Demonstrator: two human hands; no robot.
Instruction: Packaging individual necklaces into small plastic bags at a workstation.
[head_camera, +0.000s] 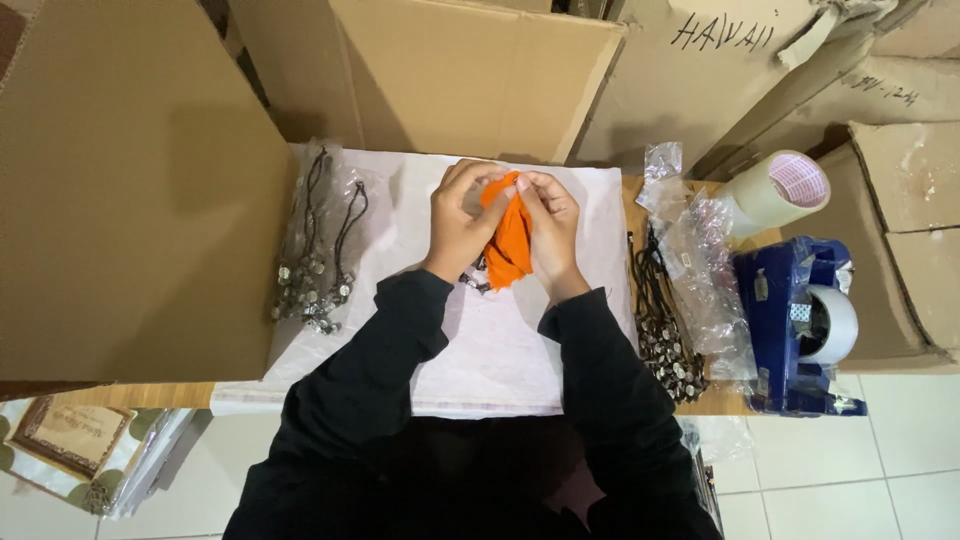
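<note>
Hands (505, 225) pinching orange pouch (511, 245), clear bags (700, 270) nearby

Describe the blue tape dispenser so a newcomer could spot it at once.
Start from the white sheet covering the table and look to its right end. Past the clear bags sits the blue tape dispenser, the only blue item, holding a white roll, just below a loose tape roll.

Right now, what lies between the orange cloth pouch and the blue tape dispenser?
In the head view, a heap of black cord necklaces and crumpled clear plastic bags lie between the orange cloth pouch and the blue tape dispenser.
</note>
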